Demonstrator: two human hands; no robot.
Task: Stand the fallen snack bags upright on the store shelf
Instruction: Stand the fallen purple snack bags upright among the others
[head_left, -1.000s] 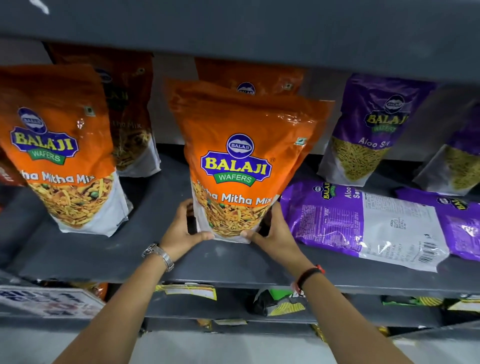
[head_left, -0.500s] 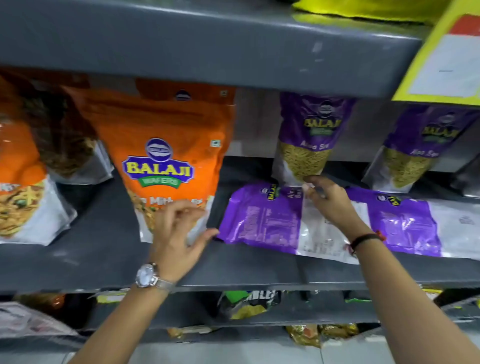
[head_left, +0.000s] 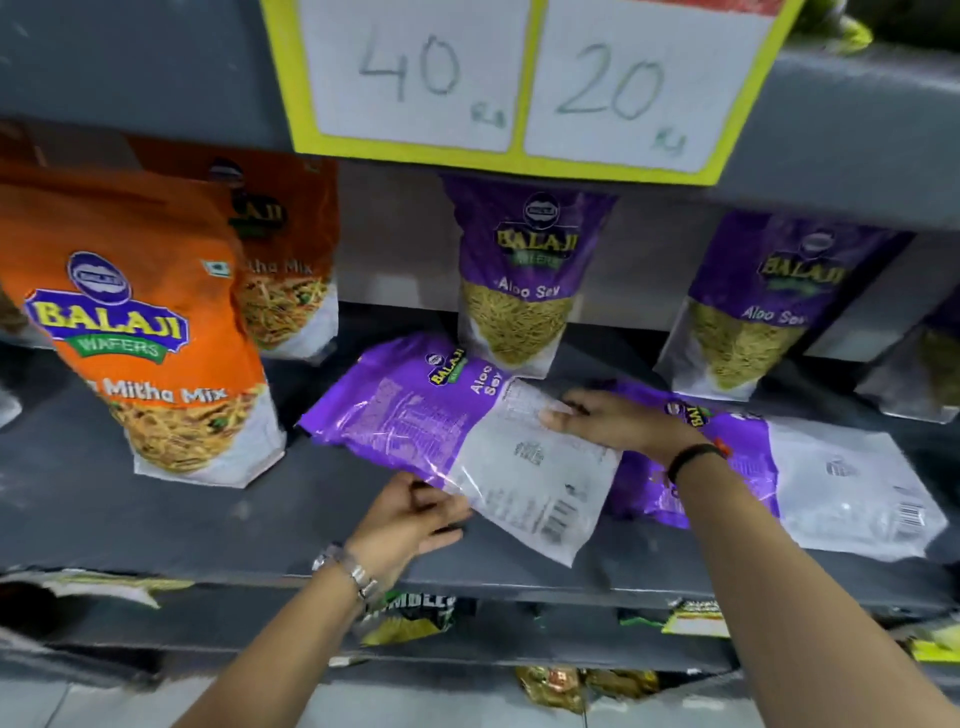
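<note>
Even, fairly dim light is cast from above, white glare streaks are seen on the fallen purple bag (head_left: 457, 441) below the price sign (head_left: 514, 83), motion blur softens everything, and wide-angle bending is noted toward the edges.

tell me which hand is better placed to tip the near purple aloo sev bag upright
Probably the left hand: it is at the front edge of the fallen purple bag, fingers apparently under it, ready to lift. The right hand rests flat on top, better for steadying.
</note>
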